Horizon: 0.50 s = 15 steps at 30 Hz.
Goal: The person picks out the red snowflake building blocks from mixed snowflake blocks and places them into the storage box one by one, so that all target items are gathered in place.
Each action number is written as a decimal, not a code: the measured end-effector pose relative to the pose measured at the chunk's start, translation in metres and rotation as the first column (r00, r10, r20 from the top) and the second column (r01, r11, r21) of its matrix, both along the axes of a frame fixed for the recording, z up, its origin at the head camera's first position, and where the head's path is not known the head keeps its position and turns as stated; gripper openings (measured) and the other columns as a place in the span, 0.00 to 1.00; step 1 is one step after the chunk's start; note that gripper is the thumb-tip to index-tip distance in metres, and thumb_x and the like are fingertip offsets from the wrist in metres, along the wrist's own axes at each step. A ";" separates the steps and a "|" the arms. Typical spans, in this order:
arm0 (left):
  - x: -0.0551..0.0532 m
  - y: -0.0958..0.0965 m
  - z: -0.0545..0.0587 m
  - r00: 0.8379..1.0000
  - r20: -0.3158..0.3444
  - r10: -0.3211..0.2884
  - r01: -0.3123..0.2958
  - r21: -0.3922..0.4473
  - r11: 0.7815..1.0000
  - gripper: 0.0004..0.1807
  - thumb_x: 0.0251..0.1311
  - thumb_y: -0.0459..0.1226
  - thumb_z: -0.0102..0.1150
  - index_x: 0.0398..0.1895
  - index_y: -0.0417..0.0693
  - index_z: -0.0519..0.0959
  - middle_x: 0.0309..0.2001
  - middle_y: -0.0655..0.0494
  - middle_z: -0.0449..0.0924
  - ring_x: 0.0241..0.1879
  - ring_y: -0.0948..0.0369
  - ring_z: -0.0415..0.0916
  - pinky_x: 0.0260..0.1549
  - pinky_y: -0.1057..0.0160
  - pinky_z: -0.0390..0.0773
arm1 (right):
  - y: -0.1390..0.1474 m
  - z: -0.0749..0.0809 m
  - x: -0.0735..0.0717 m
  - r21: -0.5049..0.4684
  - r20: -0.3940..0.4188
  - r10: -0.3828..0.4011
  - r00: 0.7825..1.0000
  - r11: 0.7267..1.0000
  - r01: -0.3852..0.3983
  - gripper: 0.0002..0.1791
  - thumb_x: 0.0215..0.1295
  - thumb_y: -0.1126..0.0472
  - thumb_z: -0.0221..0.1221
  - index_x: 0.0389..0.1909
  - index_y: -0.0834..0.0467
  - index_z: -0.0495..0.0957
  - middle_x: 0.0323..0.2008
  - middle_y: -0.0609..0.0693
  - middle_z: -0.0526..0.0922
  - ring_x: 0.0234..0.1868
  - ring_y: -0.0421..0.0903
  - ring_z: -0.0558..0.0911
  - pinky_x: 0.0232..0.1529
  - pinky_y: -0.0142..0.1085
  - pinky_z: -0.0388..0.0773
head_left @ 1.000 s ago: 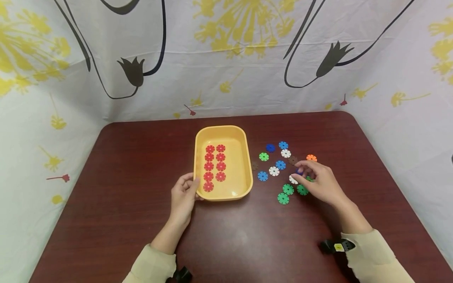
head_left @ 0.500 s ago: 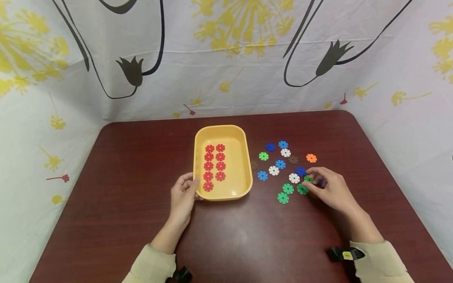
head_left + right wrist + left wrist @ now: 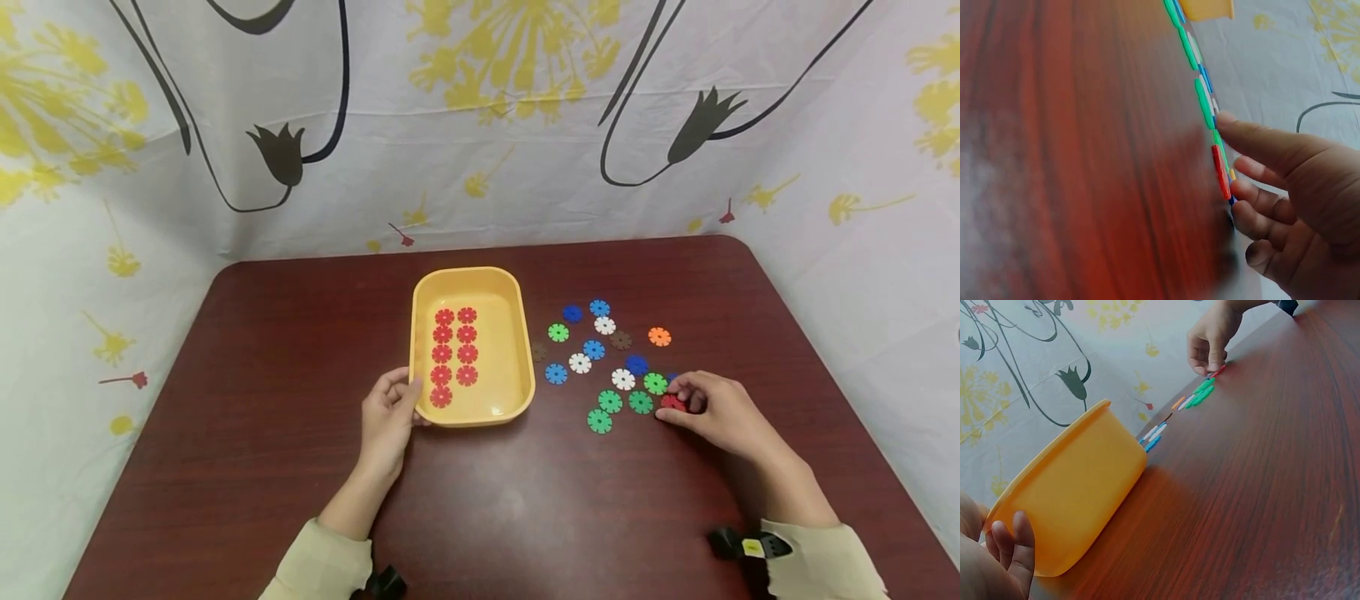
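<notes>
My left hand [image 3: 387,417] grips the left rim of a yellow plastic tray [image 3: 510,350], thumb over the edge and fingers outside the wall. Inside the tray, red notched plastic discs [image 3: 442,354] lie in two columns. To the right, my right hand [image 3: 723,414] is low over the table at a loose red disc [image 3: 672,403], partly covered by the fingers. In the right wrist view that red disc [image 3: 1220,172] lies flat, with the thumb and fingertips spread apart around it. A light green disc [image 3: 655,383] and a dark blue one, mostly hidden, sit beside these fingers.
Loose discs lie between tray and right hand: green [image 3: 611,402], white [image 3: 580,363], blue [image 3: 556,373], brown [image 3: 620,340] and orange [image 3: 659,337]. The brown table [image 3: 300,333] meets a patterned white cloth [image 3: 480,192] at its far edge.
My right hand has moved right and slightly nearer, from the white and blue discs to the red one, uncovering several discs. The left hand and tray have stayed in place.
</notes>
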State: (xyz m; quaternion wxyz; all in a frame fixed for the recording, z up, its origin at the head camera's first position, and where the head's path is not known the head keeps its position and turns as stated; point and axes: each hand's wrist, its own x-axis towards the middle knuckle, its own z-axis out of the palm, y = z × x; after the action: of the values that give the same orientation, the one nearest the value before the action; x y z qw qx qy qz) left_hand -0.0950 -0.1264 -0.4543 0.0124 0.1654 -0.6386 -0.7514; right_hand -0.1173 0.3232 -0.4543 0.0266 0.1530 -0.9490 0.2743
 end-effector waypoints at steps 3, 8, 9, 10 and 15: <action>0.000 0.000 0.000 1.000 0.004 -0.003 0.003 -0.002 1.000 0.17 0.71 0.34 0.59 0.57 0.35 0.72 0.30 0.48 0.74 0.20 0.65 0.70 0.22 0.67 0.82 | 0.002 -0.001 0.000 0.014 0.022 0.001 1.000 1.000 -0.001 0.20 0.51 0.57 0.78 0.37 0.61 0.80 0.29 0.46 0.76 0.27 0.38 0.71 0.24 0.30 0.71; 0.000 -0.001 0.000 1.000 0.000 -0.011 0.011 0.000 1.000 0.17 0.71 0.34 0.58 0.58 0.35 0.72 0.30 0.48 0.74 0.21 0.65 0.71 0.23 0.67 0.82 | 0.004 -0.001 -0.001 0.033 0.028 0.005 1.000 0.999 -0.006 0.20 0.52 0.57 0.78 0.38 0.63 0.81 0.30 0.46 0.77 0.27 0.38 0.71 0.24 0.30 0.72; 0.000 -0.001 0.000 1.000 -0.001 -0.011 0.011 0.001 1.000 0.16 0.71 0.34 0.58 0.58 0.35 0.72 0.30 0.48 0.74 0.21 0.65 0.71 0.23 0.67 0.82 | 0.004 0.000 -0.001 0.039 0.021 0.010 1.000 0.999 -0.011 0.19 0.52 0.57 0.78 0.38 0.63 0.82 0.30 0.46 0.77 0.27 0.38 0.71 0.24 0.30 0.72; 0.000 -0.001 0.000 1.000 -0.002 -0.010 0.010 0.002 1.000 0.16 0.72 0.33 0.58 0.58 0.35 0.72 0.30 0.48 0.74 0.21 0.65 0.71 0.23 0.68 0.82 | 0.004 0.000 -0.002 0.042 0.017 0.017 1.000 0.999 -0.018 0.19 0.52 0.58 0.78 0.39 0.64 0.83 0.31 0.46 0.78 0.27 0.38 0.71 0.24 0.30 0.72; 0.001 0.000 0.001 1.000 -0.003 -0.004 0.004 0.001 1.000 0.16 0.71 0.33 0.58 0.58 0.35 0.72 0.29 0.50 0.74 0.20 0.65 0.71 0.22 0.68 0.82 | 0.004 0.003 -0.003 0.060 0.025 0.034 0.999 0.998 -0.035 0.17 0.54 0.59 0.76 0.39 0.63 0.83 0.31 0.47 0.77 0.30 0.41 0.71 0.26 0.32 0.71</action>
State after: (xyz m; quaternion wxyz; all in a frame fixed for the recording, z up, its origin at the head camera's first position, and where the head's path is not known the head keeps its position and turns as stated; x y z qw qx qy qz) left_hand -0.0944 -0.1266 -0.4537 0.0120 0.1630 -0.6385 -0.7520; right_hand -0.1203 0.3273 -0.4517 0.0057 0.1667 -0.9543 0.2478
